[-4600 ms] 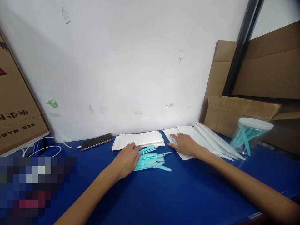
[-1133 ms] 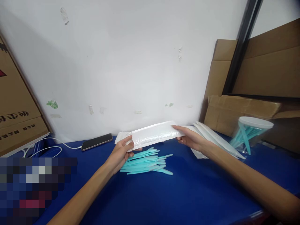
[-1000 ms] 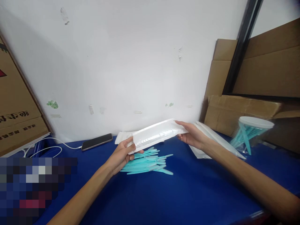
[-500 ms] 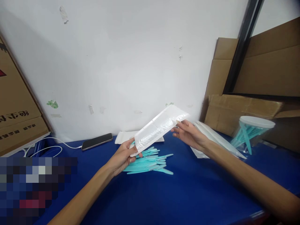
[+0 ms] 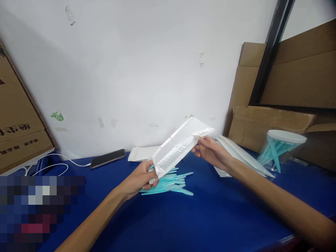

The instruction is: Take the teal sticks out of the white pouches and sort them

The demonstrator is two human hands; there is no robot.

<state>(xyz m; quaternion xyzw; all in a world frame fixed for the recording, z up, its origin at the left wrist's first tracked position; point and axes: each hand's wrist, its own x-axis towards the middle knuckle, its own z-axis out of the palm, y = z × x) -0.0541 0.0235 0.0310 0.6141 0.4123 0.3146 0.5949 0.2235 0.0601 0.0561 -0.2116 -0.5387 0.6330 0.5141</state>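
A white padded bubble mailer (image 5: 181,148) is held slanting up to the right above the table. My left hand (image 5: 141,176) is closed on its lower left end, thumb on top. A bit of turquoise shows by the left fingers; what it belongs to is unclear. My right hand (image 5: 211,152) pinches the mailer's lower edge near its upper right end. Beneath the mailer lies a loose pile of slim turquoise sticks (image 5: 170,184), shaped like eyebrow razors, partly hidden by the mailer and the left hand.
Another white mailer (image 5: 141,154) lies flat by the wall, and more white mailers (image 5: 241,155) are at right. A clear, white-lidded tub (image 5: 277,150) holds turquoise sticks. A phone (image 5: 108,159) on a white cable lies at left. Cardboard boxes (image 5: 273,120) stand on both sides.
The bubble mailer has tipped a little, so more of its shiny face shows. Both hands keep their hold and have barely moved.
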